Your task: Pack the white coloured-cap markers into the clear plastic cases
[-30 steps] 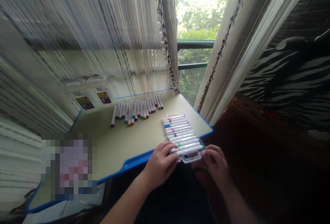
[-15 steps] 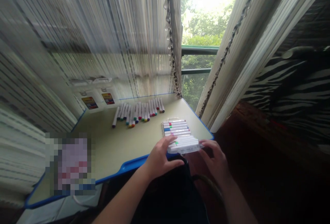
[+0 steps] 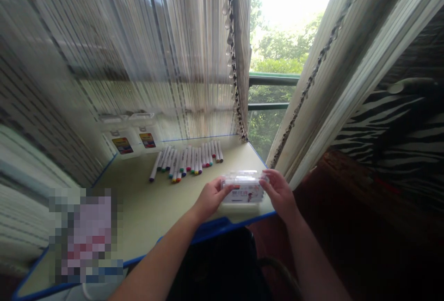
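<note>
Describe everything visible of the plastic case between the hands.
The case is an oblong box of what looks like clear plastic. Its printed face, with dark lettering, a small figure and an orange patch, is turned toward the camera, its long side running across the view. The left hand grips one end and the right hand the other, over the near right of the table. Whether it is latched or resting there is unclear.

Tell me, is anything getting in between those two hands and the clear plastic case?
Nothing visible does: the left hand grips the case at its left end, the right hand at its right. The loose markers lie farther back and to the left on the table.
</note>
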The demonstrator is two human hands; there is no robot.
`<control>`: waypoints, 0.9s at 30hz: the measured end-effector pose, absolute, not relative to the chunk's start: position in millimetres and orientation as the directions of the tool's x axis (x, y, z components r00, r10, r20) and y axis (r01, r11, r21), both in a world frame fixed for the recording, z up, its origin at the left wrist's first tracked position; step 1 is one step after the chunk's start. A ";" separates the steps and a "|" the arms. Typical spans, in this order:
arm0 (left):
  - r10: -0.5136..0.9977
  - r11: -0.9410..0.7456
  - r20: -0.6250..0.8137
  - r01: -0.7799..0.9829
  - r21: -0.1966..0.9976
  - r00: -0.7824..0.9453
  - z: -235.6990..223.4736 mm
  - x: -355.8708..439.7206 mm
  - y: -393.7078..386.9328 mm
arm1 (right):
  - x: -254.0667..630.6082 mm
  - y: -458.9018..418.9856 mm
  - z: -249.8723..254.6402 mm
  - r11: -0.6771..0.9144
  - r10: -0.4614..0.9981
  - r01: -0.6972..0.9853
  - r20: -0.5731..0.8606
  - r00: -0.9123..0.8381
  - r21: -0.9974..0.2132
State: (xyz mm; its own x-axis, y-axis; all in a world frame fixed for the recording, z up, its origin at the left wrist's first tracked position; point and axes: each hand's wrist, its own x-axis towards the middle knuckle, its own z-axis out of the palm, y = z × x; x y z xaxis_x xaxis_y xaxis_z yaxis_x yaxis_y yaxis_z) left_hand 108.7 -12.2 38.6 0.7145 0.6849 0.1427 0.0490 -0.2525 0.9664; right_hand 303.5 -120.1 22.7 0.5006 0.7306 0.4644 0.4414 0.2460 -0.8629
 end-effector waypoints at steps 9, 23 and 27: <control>0.828 -0.040 -0.084 0.207 0.978 0.555 17.2 137.2 19.7 | 334.7 -59.0 17.0 -0.001 0.899 0.419 0.183 0.398 -0.908; 0.928 -0.369 0.156 0.892 0.261 0.338 47.8 147.3 -2.4 | 335.9 -52.6 -7.4 -0.016 0.885 0.633 0.284 0.370 -0.774; 0.905 -0.388 0.240 0.913 0.122 0.352 47.6 145.2 -5.7 | 335.7 -53.4 -3.4 -0.027 0.893 0.618 0.259 0.368 -0.785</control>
State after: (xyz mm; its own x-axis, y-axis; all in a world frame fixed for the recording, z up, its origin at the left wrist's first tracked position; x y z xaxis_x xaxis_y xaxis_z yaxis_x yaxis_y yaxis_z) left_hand 145.2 -5.7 47.6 0.3524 0.9047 0.2395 0.9135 -0.3882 0.1221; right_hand 335.7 -53.4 -3.4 0.3680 0.8931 0.2586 0.6184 -0.0274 -0.7854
